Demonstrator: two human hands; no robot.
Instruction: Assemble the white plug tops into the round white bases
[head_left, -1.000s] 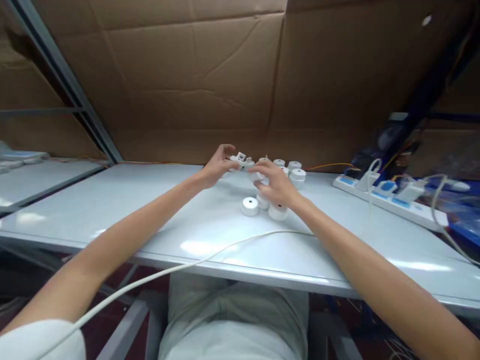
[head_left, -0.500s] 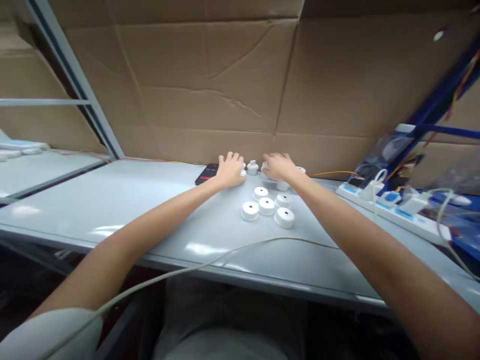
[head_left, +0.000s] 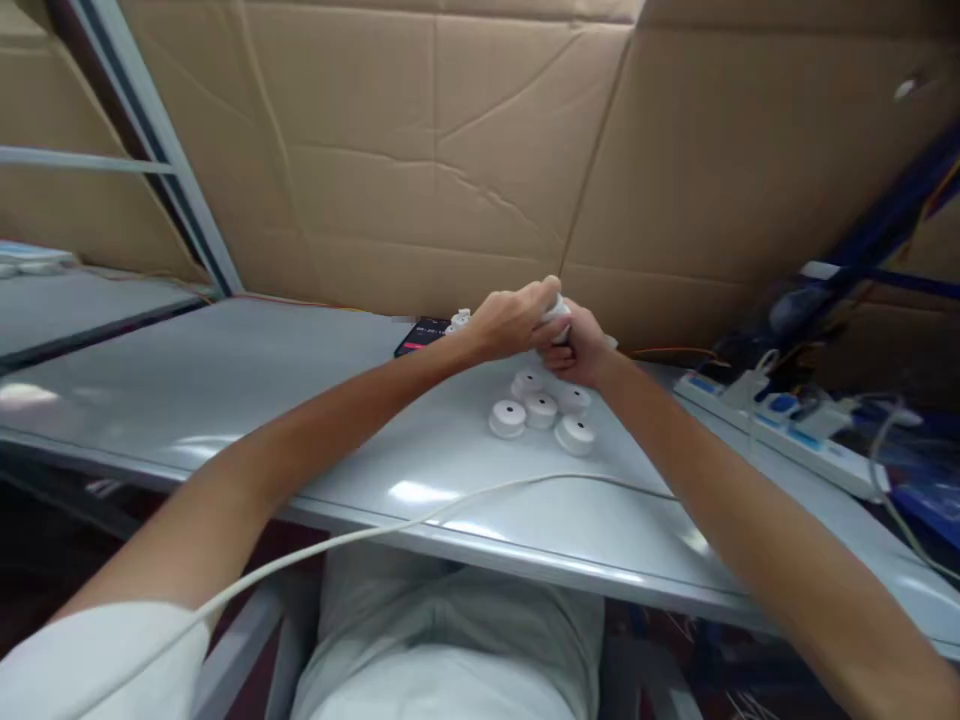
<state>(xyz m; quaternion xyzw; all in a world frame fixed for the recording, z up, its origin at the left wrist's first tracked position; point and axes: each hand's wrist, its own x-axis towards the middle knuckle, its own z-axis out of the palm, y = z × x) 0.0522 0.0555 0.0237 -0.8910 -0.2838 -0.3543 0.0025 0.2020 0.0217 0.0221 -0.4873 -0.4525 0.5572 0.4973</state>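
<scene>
My left hand and my right hand meet near the back of the table, both closed around a white part. Fingers cover much of that part. Just in front of them, several round white pieces with a dark centre dot stand grouped on the grey table. Another small white part is left of my left hand, beside a black phone. Something white shows partly behind my right wrist.
A white power strip with plugs lies on the right. A pale cable crosses the table's front and my left sleeve. Cardboard stands along the back, with a metal frame post at the left.
My left hand has moved right, away from beside the phone, to my right hand. The two hands were apart and now hold a white part together. The camera view has shifted slightly.
</scene>
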